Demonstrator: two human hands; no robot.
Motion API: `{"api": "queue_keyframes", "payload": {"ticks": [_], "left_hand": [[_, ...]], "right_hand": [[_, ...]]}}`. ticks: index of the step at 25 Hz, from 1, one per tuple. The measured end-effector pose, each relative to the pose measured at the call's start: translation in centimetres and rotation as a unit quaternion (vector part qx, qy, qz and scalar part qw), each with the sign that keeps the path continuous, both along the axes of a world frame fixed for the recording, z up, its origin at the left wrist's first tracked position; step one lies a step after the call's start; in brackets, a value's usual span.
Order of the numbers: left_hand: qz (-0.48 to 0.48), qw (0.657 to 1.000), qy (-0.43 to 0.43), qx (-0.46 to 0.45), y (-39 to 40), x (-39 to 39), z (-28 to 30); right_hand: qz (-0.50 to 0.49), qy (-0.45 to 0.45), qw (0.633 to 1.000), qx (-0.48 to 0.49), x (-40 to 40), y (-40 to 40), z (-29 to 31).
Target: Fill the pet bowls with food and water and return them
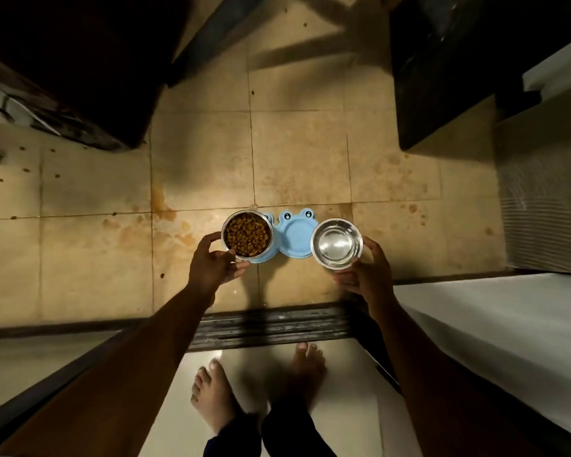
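A blue frog-shaped bowl holder (pixel 294 237) lies on the tiled floor ahead of me. My left hand (pixel 213 263) grips a steel bowl full of brown kibble (pixel 247 234), held over the holder's left ring and hiding most of it. My right hand (pixel 366 273) grips a steel bowl of water (pixel 337 243), held just right of the holder's empty right ring. Both bowls are level.
Dark furniture (pixel 80 70) stands at the far left and a dark cabinet (pixel 442 77) at the far right. A sliding-door track (pixel 271 321) crosses the floor in front of my bare feet (pixel 211 390). A white surface (pixel 508 324) runs along my right. Stains mark the tiles.
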State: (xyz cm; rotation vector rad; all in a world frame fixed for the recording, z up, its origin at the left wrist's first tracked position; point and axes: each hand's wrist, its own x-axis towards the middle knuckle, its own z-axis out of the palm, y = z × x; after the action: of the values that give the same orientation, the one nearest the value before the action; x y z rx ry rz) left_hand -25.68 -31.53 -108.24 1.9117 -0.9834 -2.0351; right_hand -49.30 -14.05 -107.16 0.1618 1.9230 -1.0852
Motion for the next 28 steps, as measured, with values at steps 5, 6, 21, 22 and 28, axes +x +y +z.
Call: {"api": "queue_keyframes", "payload": {"ticks": [5,6,21,22,28], "left_hand": [[-0.018,0.999,-0.029,0.003,-0.2,-0.2,-9.0],[-0.021,1.000,-0.022,0.004,-0.3,-0.3,-10.0],[-0.113,0.991,-0.042,-0.052,-0.3,0.8,-16.0],[-0.128,0.988,-0.052,-0.067,-0.2,0.7,-16.1],[-0.229,0.957,-0.107,-0.140,-1.1,1.1,-14.5]], "right_hand": [[0.028,-0.017,0.999,-0.007,0.2,-0.2,-9.8],[0.038,-0.021,0.999,-0.009,0.3,-0.4,-11.2],[0.109,0.004,0.994,-0.009,0.1,-4.0,-18.4],[0.112,0.010,0.994,-0.009,0.1,-4.0,-18.4],[0.255,0.185,0.948,0.048,0.1,-4.1,-17.6]]}}
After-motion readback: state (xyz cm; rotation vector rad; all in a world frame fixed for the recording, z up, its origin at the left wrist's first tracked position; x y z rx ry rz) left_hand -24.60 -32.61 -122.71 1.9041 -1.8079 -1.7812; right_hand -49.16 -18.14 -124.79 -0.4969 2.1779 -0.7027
